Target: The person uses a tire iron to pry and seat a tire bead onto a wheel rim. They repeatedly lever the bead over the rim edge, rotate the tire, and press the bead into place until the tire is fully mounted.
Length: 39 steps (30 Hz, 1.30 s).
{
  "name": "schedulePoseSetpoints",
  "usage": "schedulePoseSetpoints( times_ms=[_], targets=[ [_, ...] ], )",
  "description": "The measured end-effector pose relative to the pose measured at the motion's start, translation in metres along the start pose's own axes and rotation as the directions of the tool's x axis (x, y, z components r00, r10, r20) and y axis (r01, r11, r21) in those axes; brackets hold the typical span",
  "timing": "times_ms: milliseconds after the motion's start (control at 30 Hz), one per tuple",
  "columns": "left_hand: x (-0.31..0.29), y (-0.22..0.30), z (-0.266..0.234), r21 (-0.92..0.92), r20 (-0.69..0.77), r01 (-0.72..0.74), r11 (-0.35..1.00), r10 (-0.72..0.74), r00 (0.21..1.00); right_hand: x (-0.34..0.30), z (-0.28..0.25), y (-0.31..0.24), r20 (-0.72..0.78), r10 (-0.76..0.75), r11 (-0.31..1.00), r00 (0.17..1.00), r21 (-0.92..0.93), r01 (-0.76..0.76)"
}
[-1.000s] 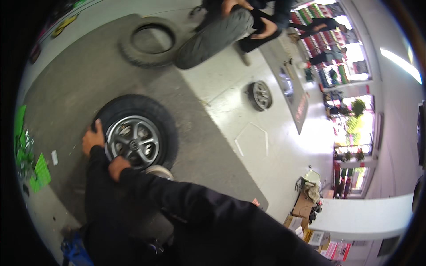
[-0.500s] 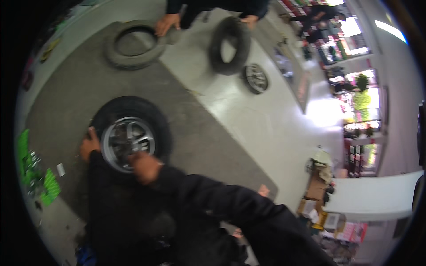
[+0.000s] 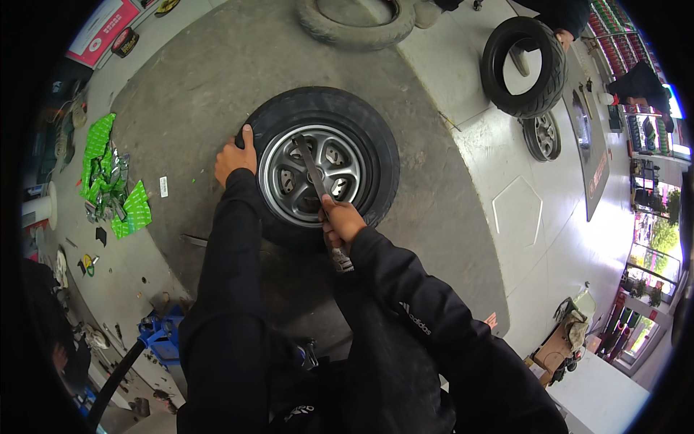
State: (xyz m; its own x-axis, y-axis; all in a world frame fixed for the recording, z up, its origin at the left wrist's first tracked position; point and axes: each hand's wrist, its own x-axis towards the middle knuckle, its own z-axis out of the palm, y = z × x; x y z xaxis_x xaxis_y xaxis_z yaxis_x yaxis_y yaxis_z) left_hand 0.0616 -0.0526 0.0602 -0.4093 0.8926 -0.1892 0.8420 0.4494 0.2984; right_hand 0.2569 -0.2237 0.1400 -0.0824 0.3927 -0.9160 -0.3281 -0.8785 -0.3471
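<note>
A black tyre (image 3: 376, 137) mounted on a grey spoked wheel rim (image 3: 345, 160) lies flat on the dark mat in front of me. My left hand (image 3: 236, 158) rests against the tyre's left side, fingers outstretched, thumb side along the sidewall. My right hand (image 3: 341, 220) is closed round a long flat metal tyre lever (image 3: 311, 163) at the rim's near edge. The lever slants across the rim, its far end over the upper spokes; the part inside my fist is hidden.
A worn tyre (image 3: 354, 32) lies beyond the wheel. At far right another person's hand (image 3: 564, 37) holds a second tyre (image 3: 499, 79) upright, near a loose rim (image 3: 541, 136). Green wrappers (image 3: 105, 163) lie left, a blue tool stand (image 3: 160, 336) lower left.
My view has swung, so the wheel appears farther right and higher. My right hand, blurred before, now clearly grips the lever. The other person's hand no longer shows on the worn tyre.
</note>
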Motion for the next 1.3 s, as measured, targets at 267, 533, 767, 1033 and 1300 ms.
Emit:
schedulePoseSetpoints(
  times_ms=[267, 533, 767, 1033, 1300],
  targets=[
    [0.001, 0.004, 0.006, 0.005, 0.008, -0.002, 1.0, 0.002, 1.0, 0.008, -0.003, -0.015, -0.017, -0.081, 0.994, 0.997, -0.075, 0.08],
    [0.006, -0.001, 0.002, 0.001, -0.011, -0.014, 1.0, 0.014, 1.0, 0.062, -0.083, -0.017, -0.082, -0.511, 0.654, 0.855, -0.682, 0.326],
    [0.003, -0.001, -0.003, 0.016, 0.012, 0.003, 1.0, -0.003, 1.0, 0.081, -0.088, -0.004, -0.109, -0.506, 0.678, 0.856, -0.663, 0.316],
    [0.0, 0.001, -0.007, -0.007, 0.01, -0.004, 1.0, 0.004, 1.0, 0.073, -0.07, -0.005, -0.228, -0.479, 0.626, 0.848, -0.766, 0.147],
    [-0.001, 0.004, -0.005, -0.021, 0.006, -0.002, 1.0, 0.002, 1.0, 0.061, -0.048, -0.004, -0.331, -0.483, 0.634, 0.811, -0.77, 0.063]
  ],
)
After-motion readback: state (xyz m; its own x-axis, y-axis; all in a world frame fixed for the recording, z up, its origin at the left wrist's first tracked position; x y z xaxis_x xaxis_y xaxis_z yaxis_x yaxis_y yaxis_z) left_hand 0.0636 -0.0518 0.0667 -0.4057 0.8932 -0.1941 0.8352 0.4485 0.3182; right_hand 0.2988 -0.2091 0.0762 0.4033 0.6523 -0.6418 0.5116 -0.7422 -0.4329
